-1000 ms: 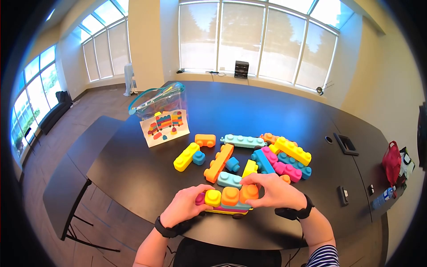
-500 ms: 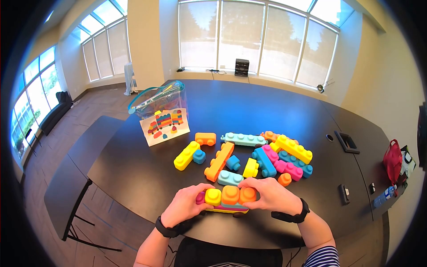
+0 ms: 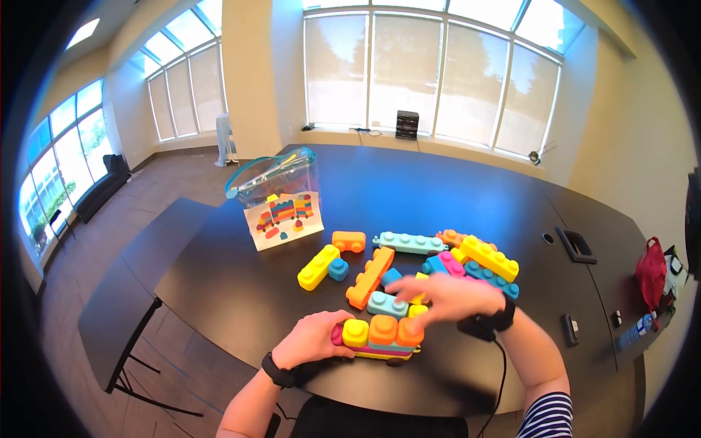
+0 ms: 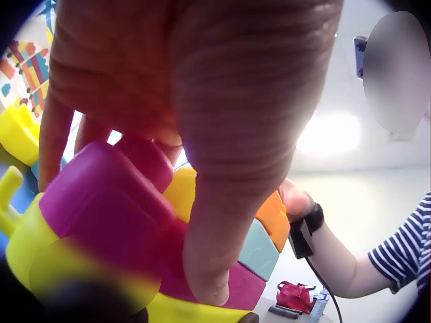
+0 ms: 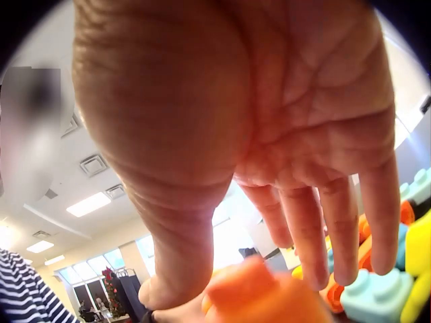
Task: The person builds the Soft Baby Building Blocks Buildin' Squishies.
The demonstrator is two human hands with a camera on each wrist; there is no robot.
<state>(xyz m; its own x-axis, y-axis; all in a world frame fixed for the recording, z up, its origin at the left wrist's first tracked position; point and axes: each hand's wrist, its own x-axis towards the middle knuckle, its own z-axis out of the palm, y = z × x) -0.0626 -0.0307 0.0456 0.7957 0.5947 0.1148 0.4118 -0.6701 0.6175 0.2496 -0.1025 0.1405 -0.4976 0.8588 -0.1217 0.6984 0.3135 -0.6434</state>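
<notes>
Gripped at one end, hovered over at the other

Along the near edge of the dark, flat tabletop (image 3: 219, 306) we see a wheeled toy vehicle of smooth, soft-looking blocks (image 3: 381, 343), yellow and magenta below, teal, orange and yellow above. Its long axis runs left to right, roughly with that edge. The left hand (image 3: 315, 339) grips its left end, thumb on the near side, fingers on the far. The right hand (image 3: 464, 298) is spread, fingers straight, above and just beyond its right end, thumb beside the rounded orange end block (image 3: 410, 333); we cannot tell whether they touch. Just beyond the vehicle lies a pale teal two-stud block (image 3: 387, 304), nearer the right hand than the left. Further in, we find a long orange block (image 3: 371, 277) slanting away from us. Towards the far left edge stands a clear plastic bag (image 3: 274, 188) with a printed card (image 3: 285, 219).
</notes>
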